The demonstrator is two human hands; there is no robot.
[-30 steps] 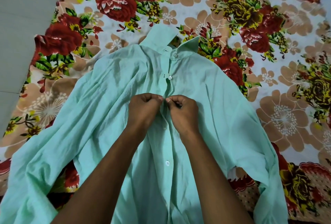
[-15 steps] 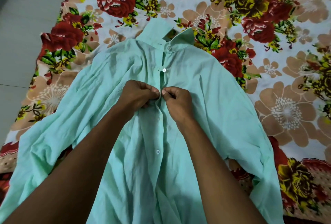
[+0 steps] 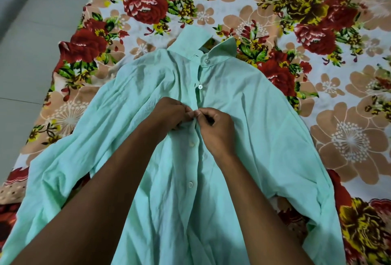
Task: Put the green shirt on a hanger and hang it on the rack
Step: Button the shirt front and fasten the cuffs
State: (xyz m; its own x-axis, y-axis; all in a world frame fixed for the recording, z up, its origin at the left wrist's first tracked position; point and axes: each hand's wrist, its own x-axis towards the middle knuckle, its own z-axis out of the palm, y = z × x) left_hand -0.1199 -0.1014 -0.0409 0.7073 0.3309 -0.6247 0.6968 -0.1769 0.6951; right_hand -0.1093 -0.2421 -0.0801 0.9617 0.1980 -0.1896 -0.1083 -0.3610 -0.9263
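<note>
The green shirt [image 3: 249,129] lies spread front-up on a flowered bedsheet, collar [image 3: 213,48] pointing away from me and sleeves spread to both sides. My left hand [image 3: 171,114] and my right hand [image 3: 215,125] meet at the button placket in the chest area, fingertips pinching the fabric edges together just below the second button [image 3: 200,87]. More white buttons run down the placket toward me. No hanger and no rack are in view.
The flowered bedsheet [image 3: 317,32] covers the mattress under and around the shirt. A grey tiled floor [image 3: 31,42] lies along the left side of the mattress.
Both hands stay pinched on the placket with only small finger shifts. The view has drifted a little, so the shirt sits slightly differently in frame.
</note>
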